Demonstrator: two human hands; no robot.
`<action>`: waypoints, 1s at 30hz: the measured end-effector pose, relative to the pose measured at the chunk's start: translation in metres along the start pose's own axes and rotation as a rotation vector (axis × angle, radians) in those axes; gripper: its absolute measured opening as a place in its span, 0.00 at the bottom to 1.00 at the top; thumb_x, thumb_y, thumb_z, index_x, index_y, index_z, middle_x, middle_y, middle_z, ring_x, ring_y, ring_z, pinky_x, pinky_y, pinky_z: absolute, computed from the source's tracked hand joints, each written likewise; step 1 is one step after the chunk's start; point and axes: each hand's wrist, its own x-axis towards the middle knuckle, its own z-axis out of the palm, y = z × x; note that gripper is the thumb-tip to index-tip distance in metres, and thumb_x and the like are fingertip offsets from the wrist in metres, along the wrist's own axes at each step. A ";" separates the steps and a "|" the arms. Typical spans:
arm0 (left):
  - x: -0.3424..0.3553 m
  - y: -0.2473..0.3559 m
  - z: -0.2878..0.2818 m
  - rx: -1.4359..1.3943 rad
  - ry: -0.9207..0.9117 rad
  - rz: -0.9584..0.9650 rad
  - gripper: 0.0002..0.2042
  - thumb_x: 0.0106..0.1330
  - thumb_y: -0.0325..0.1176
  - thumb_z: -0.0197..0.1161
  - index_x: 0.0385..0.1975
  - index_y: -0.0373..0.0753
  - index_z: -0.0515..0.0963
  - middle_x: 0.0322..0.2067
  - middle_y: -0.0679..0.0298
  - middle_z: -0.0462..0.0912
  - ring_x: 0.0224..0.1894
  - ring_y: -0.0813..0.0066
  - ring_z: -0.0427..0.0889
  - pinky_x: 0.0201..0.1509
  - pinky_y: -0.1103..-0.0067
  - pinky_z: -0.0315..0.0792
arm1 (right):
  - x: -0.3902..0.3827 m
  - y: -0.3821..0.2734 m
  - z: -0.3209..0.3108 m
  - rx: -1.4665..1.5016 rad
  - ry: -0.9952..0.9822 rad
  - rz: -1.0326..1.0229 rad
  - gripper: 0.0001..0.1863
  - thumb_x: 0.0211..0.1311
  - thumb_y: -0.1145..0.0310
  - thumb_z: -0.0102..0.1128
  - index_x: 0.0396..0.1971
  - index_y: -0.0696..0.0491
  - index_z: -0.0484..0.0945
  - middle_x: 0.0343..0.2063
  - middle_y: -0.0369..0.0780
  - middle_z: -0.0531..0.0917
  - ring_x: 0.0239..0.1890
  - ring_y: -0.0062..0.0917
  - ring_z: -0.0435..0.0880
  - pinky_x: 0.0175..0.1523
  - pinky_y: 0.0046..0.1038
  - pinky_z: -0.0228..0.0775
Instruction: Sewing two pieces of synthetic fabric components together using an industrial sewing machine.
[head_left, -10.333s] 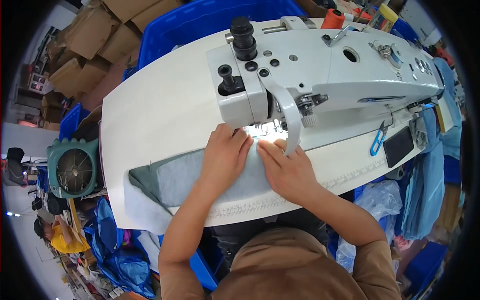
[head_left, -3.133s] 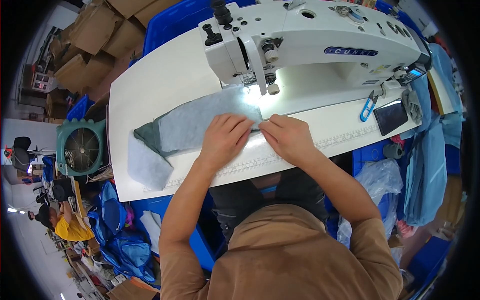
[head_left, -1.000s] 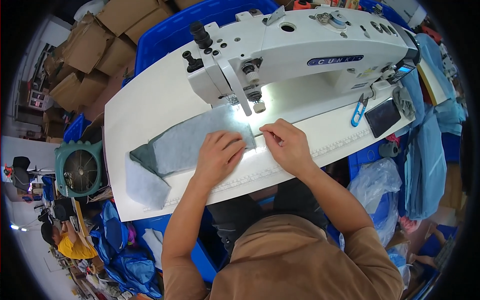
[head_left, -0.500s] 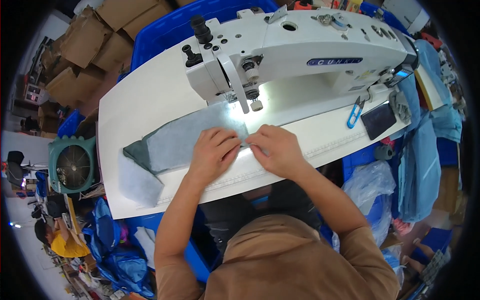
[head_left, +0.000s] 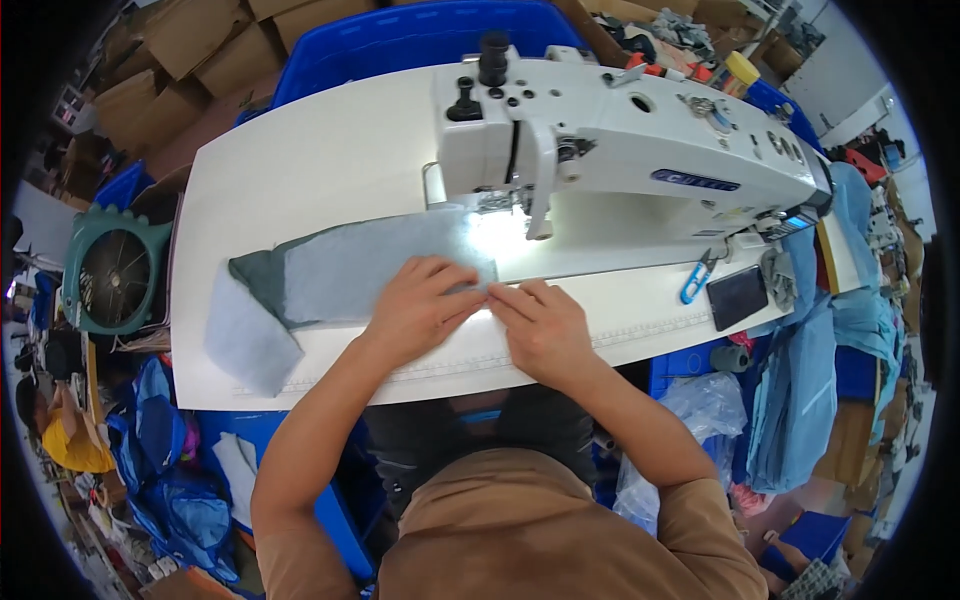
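Note:
A long fabric piece (head_left: 375,262), pale grey-blue with dark green showing along its edge, lies flat on the white sewing table (head_left: 300,175). Its left end is folded over, with a whitish flap hanging toward the near side. The right end lies in the bright lamp light just before the needle area of the white sewing machine (head_left: 590,160). At the near right corner of the fabric, my left hand (head_left: 425,312) pinches the edge with bent fingers. My right hand (head_left: 542,328) meets it there, thumb and fingertips closed on the same corner. The fingertips partly hide the corner.
Blue-handled thread snips (head_left: 697,278), a dark phone (head_left: 737,298) and a grey cloth (head_left: 778,278) lie at the table's right. A green fan (head_left: 118,270) stands left. Blue garments (head_left: 800,385) hang at right; a blue bin (head_left: 420,35) stands behind. A person in yellow (head_left: 75,440) is far left.
The view has shifted, so the machine appears farther right. My right hand's fingers have flattened down toward the table, while both hands stay at the fabric's corner.

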 end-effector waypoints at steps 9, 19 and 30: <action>0.005 -0.003 0.005 0.029 -0.005 0.015 0.11 0.61 0.33 0.79 0.44 0.47 0.92 0.48 0.69 0.89 0.53 0.61 0.84 0.57 0.65 0.76 | 0.004 0.008 -0.004 -0.032 -0.001 0.014 0.18 0.56 0.75 0.66 0.49 0.57 0.90 0.54 0.35 0.89 0.47 0.30 0.85 0.49 0.34 0.80; 0.016 -0.015 0.005 -0.001 -0.004 0.006 0.10 0.61 0.33 0.79 0.42 0.48 0.92 0.47 0.69 0.89 0.53 0.62 0.84 0.58 0.66 0.76 | 0.012 0.016 -0.003 -0.015 -0.006 0.011 0.18 0.54 0.76 0.67 0.47 0.56 0.90 0.54 0.33 0.90 0.43 0.28 0.84 0.48 0.32 0.79; 0.025 -0.036 0.005 -0.007 0.018 0.000 0.10 0.61 0.32 0.80 0.41 0.48 0.92 0.47 0.70 0.90 0.53 0.62 0.85 0.58 0.67 0.77 | 0.027 0.030 0.003 -0.023 -0.030 0.006 0.20 0.56 0.77 0.68 0.50 0.54 0.90 0.54 0.31 0.90 0.42 0.27 0.84 0.47 0.32 0.80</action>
